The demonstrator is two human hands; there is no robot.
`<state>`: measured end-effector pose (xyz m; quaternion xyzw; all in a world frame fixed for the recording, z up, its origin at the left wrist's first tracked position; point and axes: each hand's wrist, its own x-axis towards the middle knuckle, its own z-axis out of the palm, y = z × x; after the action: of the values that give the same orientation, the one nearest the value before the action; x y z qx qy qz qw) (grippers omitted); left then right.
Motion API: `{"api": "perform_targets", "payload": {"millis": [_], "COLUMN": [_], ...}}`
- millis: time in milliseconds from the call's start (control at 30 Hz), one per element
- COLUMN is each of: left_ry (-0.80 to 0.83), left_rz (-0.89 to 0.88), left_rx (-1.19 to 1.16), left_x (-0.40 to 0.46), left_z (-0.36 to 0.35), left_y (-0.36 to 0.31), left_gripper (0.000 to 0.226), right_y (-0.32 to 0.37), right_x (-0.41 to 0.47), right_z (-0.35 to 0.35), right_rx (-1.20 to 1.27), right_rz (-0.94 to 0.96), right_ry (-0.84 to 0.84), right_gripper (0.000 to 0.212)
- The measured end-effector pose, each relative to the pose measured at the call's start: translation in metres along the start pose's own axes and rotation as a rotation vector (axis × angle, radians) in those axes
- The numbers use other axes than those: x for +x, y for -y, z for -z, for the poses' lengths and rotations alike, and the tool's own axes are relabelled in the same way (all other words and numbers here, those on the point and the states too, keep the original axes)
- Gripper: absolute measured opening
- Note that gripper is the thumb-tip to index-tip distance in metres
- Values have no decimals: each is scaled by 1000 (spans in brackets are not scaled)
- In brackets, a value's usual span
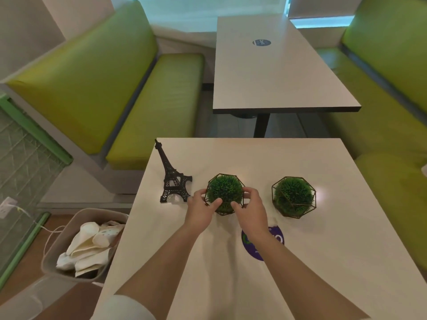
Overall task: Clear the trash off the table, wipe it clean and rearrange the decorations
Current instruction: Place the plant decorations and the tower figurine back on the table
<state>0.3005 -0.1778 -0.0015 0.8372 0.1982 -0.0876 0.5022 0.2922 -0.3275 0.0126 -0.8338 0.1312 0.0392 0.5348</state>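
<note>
The near table [323, 262] was the largest thing, a pale square top that filled the lower right part of the view. Behind it, farther away, stood a second table [272, 72] between two green benches, the left bench [111, 93] and the right bench [392, 77]. On the floor, just left of the near table, was a grey trash bin [54, 257] with crumpled pale papers [92, 243] inside. On the near table three decorations stood in a row: a dark tower model [172, 179] at the left, upright, a middle plant ball [225, 192] in a wire frame just beside it, and a second plant ball [293, 196] well apart to the right. A round purple sticker [254, 250] lay on the table, partly hidden under the right forearm. The left hand [201, 209] and the right hand [250, 209] both grasped the middle plant ball from its two sides, the fingers curled around the wire frame and the thumbs on its near side.
</note>
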Motion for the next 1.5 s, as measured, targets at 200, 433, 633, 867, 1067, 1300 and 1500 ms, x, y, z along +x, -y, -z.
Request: {"api": "perform_targets", "payload": {"millis": [200, 433, 633, 867, 1067, 1300, 1500], "left_ry": [9, 13, -4, -55, -172, -266, -112], "left_rz": [22, 40, 35, 39, 27, -130, -235], "left_rx": [-21, -29, -7, -14, -38, -40, -52], "left_x": [20, 41, 49, 54, 30, -7, -33], "left_z": [25, 32, 37, 32, 34, 0, -74], "left_y": [17, 28, 30, 37, 13, -26, -62], "left_gripper": [63, 75, 60, 77, 53, 21, 13], "right_y": [9, 14, 15, 17, 12, -4, -28], "right_x": [4, 17, 21, 20, 11, 3, 13], "right_z": [-32, -52, -62, -62, -36, 29, 91], "right_rx": [32, -73, -78, -78, -30, 22, -80], "right_rz": [4, 26, 35, 32, 20, 21, 31], "right_ry": [20, 14, 21, 36, 29, -140, -278], "right_gripper": [53, 53, 56, 55, 42, 11, 20]}}
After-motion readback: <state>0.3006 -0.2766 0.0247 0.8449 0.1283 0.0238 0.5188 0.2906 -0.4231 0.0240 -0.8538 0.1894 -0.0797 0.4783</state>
